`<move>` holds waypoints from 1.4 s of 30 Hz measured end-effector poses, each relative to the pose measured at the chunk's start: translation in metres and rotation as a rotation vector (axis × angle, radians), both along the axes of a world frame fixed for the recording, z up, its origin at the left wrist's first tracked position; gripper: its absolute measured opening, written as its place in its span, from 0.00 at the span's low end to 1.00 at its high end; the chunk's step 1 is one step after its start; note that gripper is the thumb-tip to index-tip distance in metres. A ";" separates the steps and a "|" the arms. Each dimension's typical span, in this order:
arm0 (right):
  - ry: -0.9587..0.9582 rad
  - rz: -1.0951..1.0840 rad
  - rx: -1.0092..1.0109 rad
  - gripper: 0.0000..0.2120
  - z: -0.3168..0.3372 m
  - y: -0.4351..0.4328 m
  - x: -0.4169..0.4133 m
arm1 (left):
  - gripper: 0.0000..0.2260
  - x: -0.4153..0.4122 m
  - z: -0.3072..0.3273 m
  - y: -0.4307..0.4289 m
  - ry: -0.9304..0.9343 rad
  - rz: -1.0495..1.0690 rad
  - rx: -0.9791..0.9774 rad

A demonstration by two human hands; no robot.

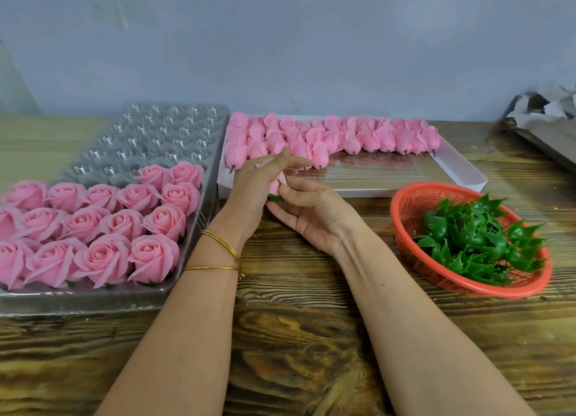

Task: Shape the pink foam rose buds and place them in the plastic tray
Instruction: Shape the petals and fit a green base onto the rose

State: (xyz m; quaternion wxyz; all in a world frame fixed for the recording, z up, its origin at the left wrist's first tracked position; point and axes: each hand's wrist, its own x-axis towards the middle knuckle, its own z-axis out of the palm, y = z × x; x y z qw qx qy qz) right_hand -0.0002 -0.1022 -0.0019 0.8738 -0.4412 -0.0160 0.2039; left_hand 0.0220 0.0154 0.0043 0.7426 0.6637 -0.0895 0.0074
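1. The head view is the only one. In it, both hands are meeting above the wooden table [311, 337], just in front of the near-left corner of the white box [467, 174].
2. The left hand [258, 178] is closing its fingers over a pink foam bud [277, 184] and hiding most of it. Its index finger is lying straighter across the top.
3. The right hand [311, 216] is cupping the bud from below, with its thumb pinching the bud's green base [274, 197]. Both hands are grasping the one bud, which is being held off the table between the box and the plastic tray [93, 301].
4. The tray's near rows are carrying opened roses [103, 228]. Two more are starting the next row on its right side, and the clear cells [156, 128] behind them are showing bare.
5. Unshaped buds [343, 135] are lying packed along the far side of the box, while its near part is showing bare bottom.
6. On the right, a red basket [467, 291] is holding green calyxes [473, 241].
7. I judge the task to be roughly at its middle, with about half the tray filled. The bud in hand appears to be getting its shaping and probably belongs in the partly filled row. A good number of buds in the box are waiting to be shaped.
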 end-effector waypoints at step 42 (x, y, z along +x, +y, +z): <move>-0.092 -0.040 0.010 0.22 0.008 0.004 -0.006 | 0.06 0.001 -0.009 -0.007 0.025 0.041 -0.073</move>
